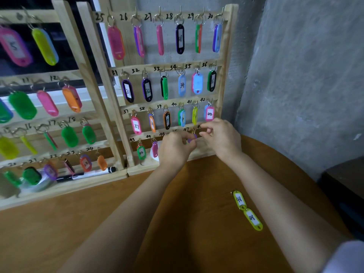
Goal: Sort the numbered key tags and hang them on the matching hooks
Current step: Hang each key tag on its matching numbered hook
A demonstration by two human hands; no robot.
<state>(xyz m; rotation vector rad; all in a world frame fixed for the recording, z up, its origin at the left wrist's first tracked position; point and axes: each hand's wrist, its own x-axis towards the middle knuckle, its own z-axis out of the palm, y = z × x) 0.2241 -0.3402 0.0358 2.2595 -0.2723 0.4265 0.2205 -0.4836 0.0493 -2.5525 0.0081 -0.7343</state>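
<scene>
Work appears close to done at the right-hand wooden key rack [226, 56], seen from the head camera, where nearly every numbered hook already carries a coloured tag. The person's left hand [176, 148] pinches a purple key tag [192, 138] at its fingertips, holding it up so that its ring can meet the small hook [194, 132] marked 47, just above the grip. The right hand [220, 136] sits on the other side of the grip, thumb and forefinger curled close to the same hook, seemingly to guide the ring. Whether it actually pinches anything is hidden behind its own fingers. Both forearms reach low across the brown table [98, 223], since this rail is at the rack's foot.

Well below the grip and off to its right, two yellow key tags [246, 209], both numbered 48, lie end to end on the tabletop, apart from the hands. They are probably meant for the last hook, which the right hand covers. Just left of the grip hang a pink tag [155, 149] at 44 and a green tag [141, 152] at 43. Farther left, a second rack [71, 36] holds the lower numbers, with a marker pen [92, 173] on its base.
</scene>
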